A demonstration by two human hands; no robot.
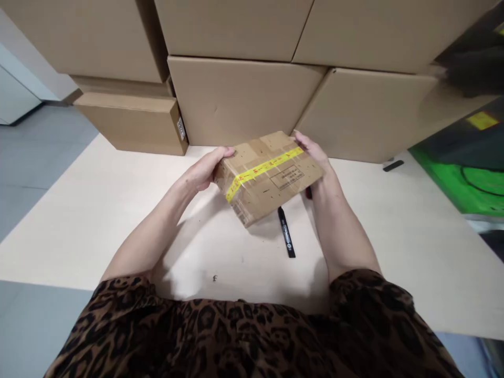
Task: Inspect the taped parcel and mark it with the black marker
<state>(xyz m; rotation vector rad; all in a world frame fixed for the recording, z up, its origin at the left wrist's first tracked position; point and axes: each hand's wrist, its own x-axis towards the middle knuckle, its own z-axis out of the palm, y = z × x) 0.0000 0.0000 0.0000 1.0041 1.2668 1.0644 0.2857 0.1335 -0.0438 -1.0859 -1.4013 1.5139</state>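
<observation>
Between my two hands a cardboard box (pixel 268 181) is held tilted above the table. Yellow tape with red print runs along it, and a printed stamp shows on its upper face. My left hand (pixel 210 167) grips the box's left end, thumb on top. At the opposite end, my right hand (pixel 313 152) holds the far right edge, its fingers partly hidden behind the box. A black marker pen (pixel 286 233) lies on the table just below the box. Something dark red, partly hidden, shows beside my right wrist.
Large cardboard cartons (pixel 248 100) are stacked along the back of the pale table (pixel 394 236). A flatter carton (pixel 145 123) with a label stands at the back left. On the right lie a small black object (pixel 392 166) and, beyond the edge, a green surface (pixel 464 178).
</observation>
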